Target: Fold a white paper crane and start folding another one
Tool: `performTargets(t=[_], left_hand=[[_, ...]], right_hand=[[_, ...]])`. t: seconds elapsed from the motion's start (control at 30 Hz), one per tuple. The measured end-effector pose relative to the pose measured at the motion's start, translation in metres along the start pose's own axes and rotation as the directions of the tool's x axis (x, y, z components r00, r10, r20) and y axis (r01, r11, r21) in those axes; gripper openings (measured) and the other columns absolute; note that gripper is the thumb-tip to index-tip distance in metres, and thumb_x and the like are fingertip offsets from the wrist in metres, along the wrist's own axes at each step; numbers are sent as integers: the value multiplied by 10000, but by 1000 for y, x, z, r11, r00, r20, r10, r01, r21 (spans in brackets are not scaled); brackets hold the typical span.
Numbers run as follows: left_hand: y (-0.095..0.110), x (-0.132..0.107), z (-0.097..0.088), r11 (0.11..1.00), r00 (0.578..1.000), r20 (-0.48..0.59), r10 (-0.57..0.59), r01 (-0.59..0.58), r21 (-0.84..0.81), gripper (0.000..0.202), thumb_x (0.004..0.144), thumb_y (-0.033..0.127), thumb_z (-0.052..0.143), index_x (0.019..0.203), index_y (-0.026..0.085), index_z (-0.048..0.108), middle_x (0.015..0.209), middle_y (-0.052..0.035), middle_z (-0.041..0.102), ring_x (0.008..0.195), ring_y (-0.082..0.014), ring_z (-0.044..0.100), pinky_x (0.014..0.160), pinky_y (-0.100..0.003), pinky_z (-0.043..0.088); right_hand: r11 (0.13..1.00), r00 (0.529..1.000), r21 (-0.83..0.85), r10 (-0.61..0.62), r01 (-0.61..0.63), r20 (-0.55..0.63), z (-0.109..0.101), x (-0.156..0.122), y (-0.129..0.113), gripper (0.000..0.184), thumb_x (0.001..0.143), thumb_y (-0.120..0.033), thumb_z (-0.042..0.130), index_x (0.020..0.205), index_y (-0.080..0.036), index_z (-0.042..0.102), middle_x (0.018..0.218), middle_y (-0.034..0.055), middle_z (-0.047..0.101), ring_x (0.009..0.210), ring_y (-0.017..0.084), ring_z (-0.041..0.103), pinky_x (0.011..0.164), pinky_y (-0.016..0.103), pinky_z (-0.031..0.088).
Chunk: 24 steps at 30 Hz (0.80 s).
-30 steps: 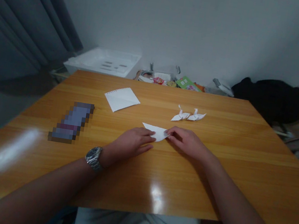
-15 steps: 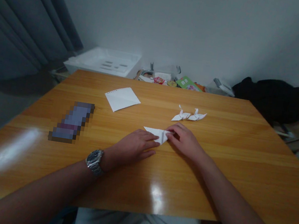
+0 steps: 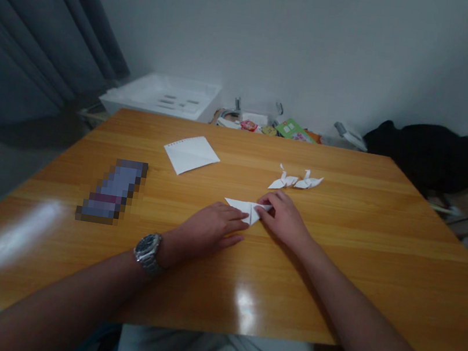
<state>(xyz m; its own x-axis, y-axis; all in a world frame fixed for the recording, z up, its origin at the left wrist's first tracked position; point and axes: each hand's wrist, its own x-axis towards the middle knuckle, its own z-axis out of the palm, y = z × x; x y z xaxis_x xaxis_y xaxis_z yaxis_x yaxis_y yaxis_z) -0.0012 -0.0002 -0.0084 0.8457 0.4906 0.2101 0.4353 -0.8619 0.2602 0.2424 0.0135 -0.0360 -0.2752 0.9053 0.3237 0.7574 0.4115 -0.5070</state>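
Note:
A small white folded paper (image 3: 241,205), triangular with its long edge at the far side, lies on the wooden table (image 3: 305,286). My left hand (image 3: 215,225), with a metal watch at the wrist, rests flat with fingers stretched onto the paper's left part. At the paper's right part, my right hand (image 3: 283,215) pinches the layers between thumb and fingers. A crease runs down the paper's middle between the hands. Just beyond my right hand stand two white origami cranes (image 3: 283,181), side by side.
A white sheet (image 3: 192,155) with a perforated edge lies at the back left. A blurred-out phone-like object (image 3: 113,189) is on the left. Behind the table are a white plastic tray (image 3: 162,94), a green packet (image 3: 296,130) and a black cloth-like heap (image 3: 426,154).
My right hand has shifted slightly left, its thumb moving inward over the paper toward the middle crease. The left hand stays in place.

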Motion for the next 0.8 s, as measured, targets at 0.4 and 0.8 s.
performTargets(t=[0.4, 0.8], left_hand=[[-6, -2, 1, 999, 1000, 18, -16, 17, -40, 350, 1021, 370, 515, 1294, 193, 641, 1383, -105, 635, 1246, -258, 615, 1091, -438, 467], [-9, -3, -1, 1000, 998, 58, 21, -21, -5, 410, 1018, 365, 524, 1382, 187, 588, 1424, -112, 599, 1245, -277, 603, 1070, -441, 469]], right_hand=[[1000, 1000, -28, 10, -11, -19, 6, 1, 2, 95, 923, -304, 650, 926, -209, 650, 951, 75, 619, 930, 256, 571, 851, 396, 449], [999, 999, -20, 30, -31, -42, 8, 2, -2, 82, 913, -289, 664, 908, -211, 638, 947, 69, 613, 925, 251, 566, 861, 392, 447]])
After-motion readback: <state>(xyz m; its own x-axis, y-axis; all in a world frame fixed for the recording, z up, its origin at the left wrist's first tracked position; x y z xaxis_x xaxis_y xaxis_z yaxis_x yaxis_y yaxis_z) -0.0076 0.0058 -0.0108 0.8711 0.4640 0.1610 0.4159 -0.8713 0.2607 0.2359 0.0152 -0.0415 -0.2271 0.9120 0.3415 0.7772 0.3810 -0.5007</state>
